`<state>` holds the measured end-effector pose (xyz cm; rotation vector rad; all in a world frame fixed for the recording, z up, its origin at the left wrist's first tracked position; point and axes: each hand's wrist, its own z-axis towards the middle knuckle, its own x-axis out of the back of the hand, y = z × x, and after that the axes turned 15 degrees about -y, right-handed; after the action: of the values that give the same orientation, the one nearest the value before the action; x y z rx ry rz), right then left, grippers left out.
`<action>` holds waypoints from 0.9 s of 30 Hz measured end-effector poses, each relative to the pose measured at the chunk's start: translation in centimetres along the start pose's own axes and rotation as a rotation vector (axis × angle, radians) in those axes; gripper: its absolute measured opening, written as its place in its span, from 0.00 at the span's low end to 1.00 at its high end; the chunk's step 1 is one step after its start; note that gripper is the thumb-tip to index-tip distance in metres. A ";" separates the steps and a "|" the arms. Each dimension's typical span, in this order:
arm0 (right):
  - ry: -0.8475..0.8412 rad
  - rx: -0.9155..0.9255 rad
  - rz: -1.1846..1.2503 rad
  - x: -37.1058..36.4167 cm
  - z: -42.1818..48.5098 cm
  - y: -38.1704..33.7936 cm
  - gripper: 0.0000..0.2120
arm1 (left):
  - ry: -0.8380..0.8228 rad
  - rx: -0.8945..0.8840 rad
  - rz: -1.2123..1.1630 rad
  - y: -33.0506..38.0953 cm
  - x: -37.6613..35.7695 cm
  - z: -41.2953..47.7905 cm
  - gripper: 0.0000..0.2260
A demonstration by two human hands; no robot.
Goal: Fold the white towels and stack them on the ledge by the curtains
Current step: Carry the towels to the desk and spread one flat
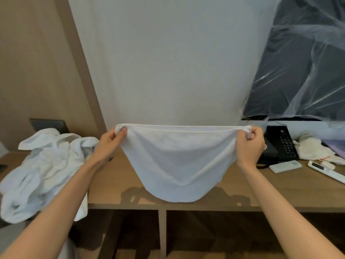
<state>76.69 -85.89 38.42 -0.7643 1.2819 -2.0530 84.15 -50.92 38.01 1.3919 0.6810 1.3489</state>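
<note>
White towel (179,161) is up in front of me, dead centre, stretched flat between both hands, two hemmed edges running together along the top. It sags in a deep curve toward six o'clock, its low point hanging over the front edge of the wooden desk (119,182); whether it brushes the wood, I can't tell.

My left hand (110,144) has the corner at nine o'clock, thumb and fingers pinched tight on the bunched cloth. My right hand (250,146) has the three o'clock corner, fingers curled round it, the hem wrapped over them. Both arms reach well out.

Further out at nine o'clock, a crumpled pile of white towels (43,169) sprawls on the desk and spills over its front edge. Out at three o'clock, a black telephone (281,144) sits just beside my right hand, a white remote (285,166) in front of it, a second white handset (326,171) and a rumpled pale cloth (313,148) beyond. At two o'clock, a dark television (302,68) wrapped in clear plastic.
</note>
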 end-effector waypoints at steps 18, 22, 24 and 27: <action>-0.356 -0.292 -0.366 -5.6 -0.3 12.9 0.03 | 0.061 0.451 -0.182 -13.2 -4.0 3.7 0.15; -0.358 -0.374 -0.367 -9.4 3.0 15.2 0.02 | 0.119 0.619 0.041 -16.4 -3.7 9.6 0.16; -0.360 -0.450 -0.350 -11.4 4.8 16.2 0.03 | 0.066 0.632 0.057 -17.9 -3.5 12.6 0.17; -0.342 -0.581 -0.331 -14.3 7.4 17.8 0.06 | -0.019 0.639 -0.069 -20.1 -3.4 16.8 0.18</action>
<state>94.74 -85.97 22.59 -1.6046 1.6423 -1.6705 104.37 -52.66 21.13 1.8522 1.2043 1.1016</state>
